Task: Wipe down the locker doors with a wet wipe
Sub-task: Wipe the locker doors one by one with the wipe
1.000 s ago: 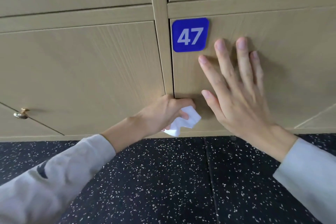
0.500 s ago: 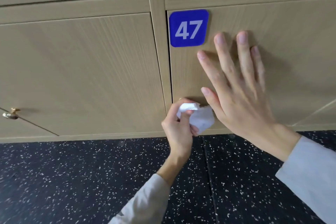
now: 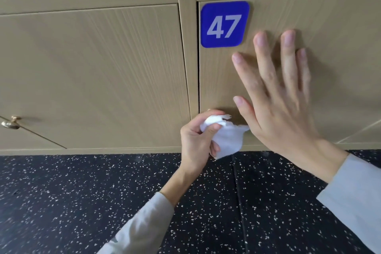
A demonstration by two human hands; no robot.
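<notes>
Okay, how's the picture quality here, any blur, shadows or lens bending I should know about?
Head view: sharp on the 47 plate; the right hand shows slight motion blur and casts a soft shadow on the locker door; wide-angle bending tilts the door edges; no strong glare.

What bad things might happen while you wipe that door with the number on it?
The wet wipe is bunched up in the left hand, so it may clean only a thin strip of the locker door. The right hand lies flat on that door and might leave fresh fingerprints. The wipe sits low, so the blue 47 plate could get skipped.
</notes>
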